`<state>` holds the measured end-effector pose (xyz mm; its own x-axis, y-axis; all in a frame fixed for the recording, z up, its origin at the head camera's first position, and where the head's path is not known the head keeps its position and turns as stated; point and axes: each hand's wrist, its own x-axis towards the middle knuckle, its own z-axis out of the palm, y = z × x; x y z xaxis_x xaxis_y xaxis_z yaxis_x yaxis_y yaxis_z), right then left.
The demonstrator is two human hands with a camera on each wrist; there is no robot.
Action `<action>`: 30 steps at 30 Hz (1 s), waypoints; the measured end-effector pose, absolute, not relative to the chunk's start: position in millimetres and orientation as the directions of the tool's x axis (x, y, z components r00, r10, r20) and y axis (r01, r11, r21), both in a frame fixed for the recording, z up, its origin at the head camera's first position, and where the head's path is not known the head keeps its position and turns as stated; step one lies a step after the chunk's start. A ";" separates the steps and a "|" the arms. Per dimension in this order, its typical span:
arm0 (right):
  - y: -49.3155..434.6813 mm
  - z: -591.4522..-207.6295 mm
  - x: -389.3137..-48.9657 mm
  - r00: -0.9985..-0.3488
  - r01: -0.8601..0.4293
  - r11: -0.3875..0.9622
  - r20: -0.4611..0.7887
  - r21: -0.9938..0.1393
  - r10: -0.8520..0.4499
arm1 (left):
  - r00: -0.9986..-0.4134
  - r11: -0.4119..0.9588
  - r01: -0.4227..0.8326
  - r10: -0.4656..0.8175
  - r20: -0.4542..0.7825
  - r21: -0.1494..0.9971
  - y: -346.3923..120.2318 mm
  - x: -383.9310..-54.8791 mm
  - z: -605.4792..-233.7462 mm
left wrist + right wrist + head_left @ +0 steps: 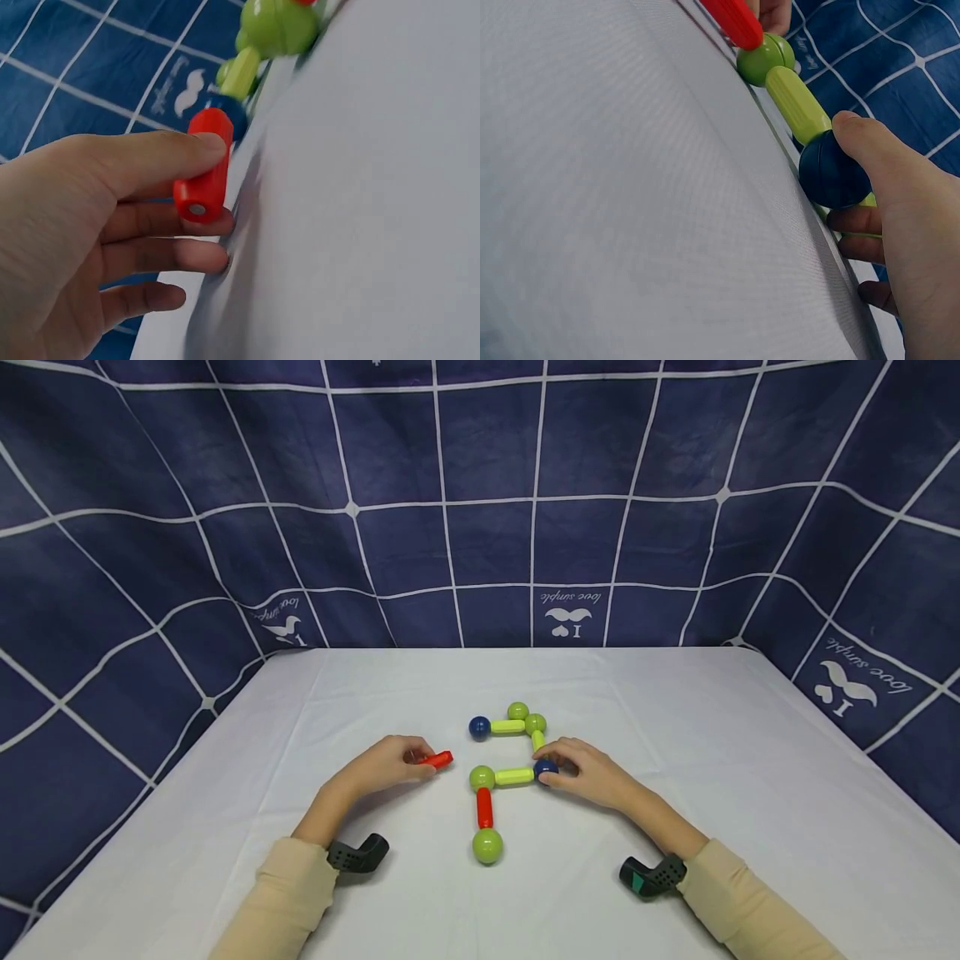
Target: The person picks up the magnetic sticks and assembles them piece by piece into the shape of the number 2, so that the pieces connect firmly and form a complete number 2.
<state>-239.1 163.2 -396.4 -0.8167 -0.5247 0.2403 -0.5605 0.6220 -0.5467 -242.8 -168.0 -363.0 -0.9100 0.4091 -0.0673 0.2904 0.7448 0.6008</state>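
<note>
My left hand [388, 762] pinches a red magnetic rod [439, 760] between thumb and fingers, its other fingers spread loosely; the left wrist view shows a small metal disc in the rod's near end. At the chain's bend, my right hand [588, 774] holds a dark blue ball [832, 172] with thumb and fingers. From that ball a yellow-green rod [514, 776] runs left to a green ball [482, 778]. A second red rod [485, 808] joins this to the nearest green ball [487, 847]. Another yellow-green rod [537, 741] runs back from the held ball, partly behind my fingers.
Farther back, a green ball [536, 724], a yellow-green rod [507, 727] and a dark blue ball [480, 728] continue the chain. One more green ball [517, 711] sits just behind. A white cloth [360, 693] covers the table; a navy checked curtain [480, 543] hangs around it.
</note>
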 end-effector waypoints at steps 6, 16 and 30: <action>162.8 -395.9 -238.7 -0.812 -0.567 0.629 0.235 -0.532 -0.534 | -0.905 0.768 0.354 0.425 -0.011 0.533 -140.9 -232.1 -355.6; 162.3 -396.0 -239.9 -0.830 -0.539 0.641 0.214 -0.547 -0.515 | -0.869 0.740 0.458 0.489 0.074 0.493 -106.4 -210.0 -350.1; 161.0 -398.3 -243.0 -0.851 -0.501 0.621 0.212 -0.603 -0.480 | -0.764 0.683 0.634 0.626 0.156 0.362 -74.0 -187.8 -359.9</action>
<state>-243.0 161.0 -398.3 -0.8512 -0.4799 0.2125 -0.5007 0.6214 -0.6026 -187.8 -74.0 -359.9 -0.7638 0.6264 0.1559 0.6342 0.6833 0.3618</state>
